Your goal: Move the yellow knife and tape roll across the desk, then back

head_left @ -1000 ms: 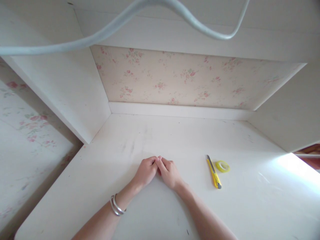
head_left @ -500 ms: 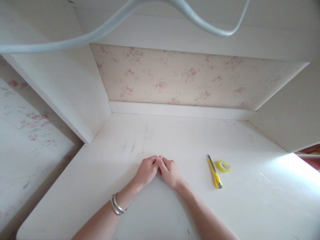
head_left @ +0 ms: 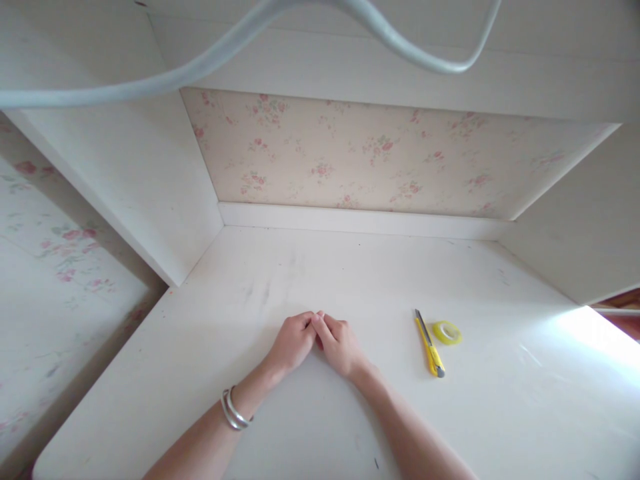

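Note:
My left hand [head_left: 294, 341] and my right hand [head_left: 342, 347] rest together on the white desk [head_left: 320, 427], meeting at the fingertips. The fingers of both are curled inward, and the right thumb lies against the left fingers. No object shows in either hand, though the insides of the fingers are hidden. Two silver bangles [head_left: 235, 409] circle my left wrist. To the right of my right hand lies a yellow utility knife [head_left: 431, 350], its dark blade end pointing away from me. Just beside it is a roll of yellow tape [head_left: 447, 333], apart from both hands.
A white cable [head_left: 200, 65] hangs across the top of the view. White side panels [head_left: 135, 180] and a low back ledge [head_left: 360, 220] frame the desk, with floral wallpaper [head_left: 350, 153] behind. Bright light falls on the desk's right edge.

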`<state>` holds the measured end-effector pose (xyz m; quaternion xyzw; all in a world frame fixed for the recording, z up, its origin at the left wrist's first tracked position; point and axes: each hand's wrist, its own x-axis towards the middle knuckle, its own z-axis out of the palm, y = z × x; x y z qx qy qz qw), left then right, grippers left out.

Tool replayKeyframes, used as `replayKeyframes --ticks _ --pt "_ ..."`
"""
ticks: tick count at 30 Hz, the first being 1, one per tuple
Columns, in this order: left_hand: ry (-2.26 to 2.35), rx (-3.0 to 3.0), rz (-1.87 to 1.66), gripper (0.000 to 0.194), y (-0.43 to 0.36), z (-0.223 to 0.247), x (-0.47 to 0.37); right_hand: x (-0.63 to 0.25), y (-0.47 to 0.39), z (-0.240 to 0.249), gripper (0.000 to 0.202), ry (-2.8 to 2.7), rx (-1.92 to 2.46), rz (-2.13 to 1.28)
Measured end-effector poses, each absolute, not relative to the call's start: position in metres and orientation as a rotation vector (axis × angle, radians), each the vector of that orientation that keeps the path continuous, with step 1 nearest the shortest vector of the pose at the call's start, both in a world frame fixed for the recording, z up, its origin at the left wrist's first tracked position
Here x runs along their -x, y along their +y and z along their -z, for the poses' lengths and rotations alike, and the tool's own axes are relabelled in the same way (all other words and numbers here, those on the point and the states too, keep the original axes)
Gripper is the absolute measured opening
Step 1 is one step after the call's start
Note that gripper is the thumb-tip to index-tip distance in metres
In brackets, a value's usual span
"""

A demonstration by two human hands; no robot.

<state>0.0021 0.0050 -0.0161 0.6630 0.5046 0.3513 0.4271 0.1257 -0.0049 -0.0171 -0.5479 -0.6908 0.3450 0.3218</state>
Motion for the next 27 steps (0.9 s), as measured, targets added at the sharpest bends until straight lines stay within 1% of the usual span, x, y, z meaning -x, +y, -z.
replayKeyframes --ticks 10,27 --pt "1.236 -1.666 -0.868 0.039 0.0054 0.0165 -0.0009 -0.1263 -0.0040 0.0192 0.048 -1.839 1.439 -0.899" --pt "1.248 -1.651 -0.876 0.043 0.0042 0.0133 -0.0016 -0.1260 -0.0043 0.0196 0.048 -1.836 1.442 -0.899"
